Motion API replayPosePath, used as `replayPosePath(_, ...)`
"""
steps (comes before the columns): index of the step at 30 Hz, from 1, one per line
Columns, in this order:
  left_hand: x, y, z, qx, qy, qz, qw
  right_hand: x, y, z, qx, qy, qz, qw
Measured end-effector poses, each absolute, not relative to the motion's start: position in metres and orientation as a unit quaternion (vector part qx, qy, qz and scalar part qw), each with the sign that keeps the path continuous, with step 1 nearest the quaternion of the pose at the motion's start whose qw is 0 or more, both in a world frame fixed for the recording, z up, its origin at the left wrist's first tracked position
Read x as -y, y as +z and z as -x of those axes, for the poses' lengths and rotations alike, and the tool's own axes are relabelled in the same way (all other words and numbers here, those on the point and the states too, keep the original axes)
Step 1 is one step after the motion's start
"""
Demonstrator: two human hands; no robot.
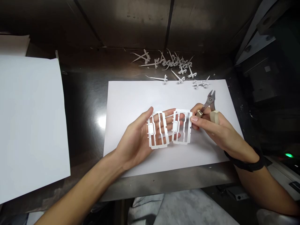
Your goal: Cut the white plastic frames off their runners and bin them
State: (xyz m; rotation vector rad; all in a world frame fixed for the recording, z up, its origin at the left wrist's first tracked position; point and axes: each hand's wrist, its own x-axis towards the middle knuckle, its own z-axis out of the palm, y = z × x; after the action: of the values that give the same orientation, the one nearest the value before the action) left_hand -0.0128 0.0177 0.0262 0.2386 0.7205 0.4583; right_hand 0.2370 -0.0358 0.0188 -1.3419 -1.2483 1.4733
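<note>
In the head view, we see the left frame (151, 128) lying on our left hand (141, 137), palm up and fingers extended, its long axis running away from us. Our right hand (217, 128) pinches the similarly aligned right frame (174, 126) by its right edge and holds nippers (211, 99), tips pointing away, handles partly hidden. Whether our left fingers touch the right frame, we cannot tell.

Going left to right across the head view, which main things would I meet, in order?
Large white paper sheet → first white openwork plastic frame → second white openwork plastic frame → metal cutters with cream handles → black wristband → small glowing green light.
</note>
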Motion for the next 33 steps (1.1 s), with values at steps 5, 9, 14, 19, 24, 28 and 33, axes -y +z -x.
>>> replayPosePath(5,-0.0187,0.0274,0.0144,-0.337,0.216,-0.096,0.911,0.0337,0.0167,-0.2363,0.470,0.606,0.529,0.363)
replayPosePath(9,-0.0195,0.0284,0.0140,-0.330,0.214,-0.095,0.915,0.0322,0.0169,-0.2360,0.464,0.609,0.527,0.368)
replayPosePath(14,-0.0209,0.0258,0.0141,-0.305,0.210,-0.071,0.926,0.0317,0.0166,-0.2379,0.458,0.615,0.525,0.368)
replayPosePath(19,-0.0209,0.0249,0.0154,-0.305,0.208,-0.071,0.927,0.0325,0.0148,-0.2395,0.447,0.623,0.526,0.368)
replayPosePath(24,-0.0202,0.0253,0.0170,-0.304,0.209,-0.076,0.926,0.0328,0.0162,-0.2387,0.450,0.622,0.527,0.364)
replayPosePath(28,-0.0200,0.0236,0.0170,-0.295,0.212,-0.065,0.930,0.0332,0.0170,-0.2392,0.460,0.615,0.529,0.361)
replayPosePath(33,-0.0208,0.0232,0.0171,-0.291,0.214,-0.050,0.931,0.0330,0.0150,-0.2401,0.453,0.624,0.526,0.360)
